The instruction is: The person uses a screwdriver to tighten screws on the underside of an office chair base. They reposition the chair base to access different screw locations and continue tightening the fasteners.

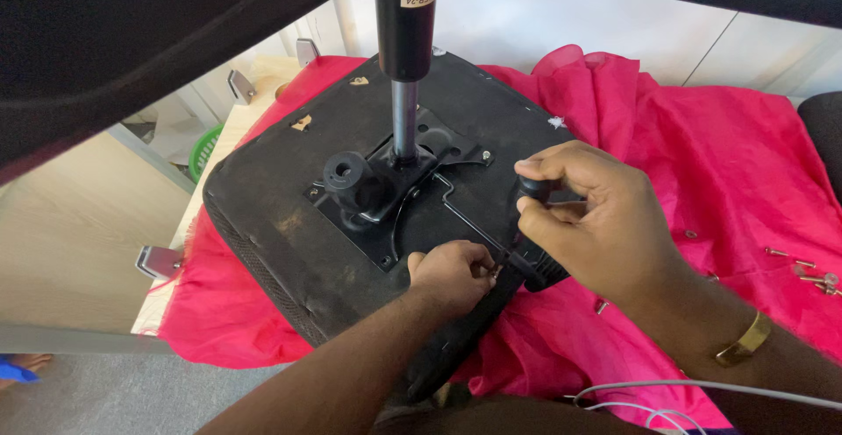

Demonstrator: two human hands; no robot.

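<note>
Black was pretty much the whole story in the head view: an upturned office chair seat [289, 224] lay bottom-up across the middle of the frame on a bright pink cloth [702, 163] spread over a light wooden table [254, 93]. Bolted to the seat's underside was a black metal mechanism plate [399, 203] with a round black knob [348, 174] on its left, and the gas lift cylinder [405, 40] stood straight up out of it, running off the top centre of the frame. Left hand [452, 274] sat just below centre, fingers curled shut and pinching something small at the seat's near edge, too tiny to tell what. Right hand [592, 220], right of centre, was closed around the black handle of a screwdriver [533, 191], its thin shaft slanting down-left to where the left fingertips were, so both hands met at that same spot on the seat rim. A gold bangle [744, 345] showed on the right wrist at lower right. Some loose screws [811, 277] lay scattered on the cloth at the far right edge, well apart from the hands, and a white cable [667, 409] crossed the bottom right.
</note>
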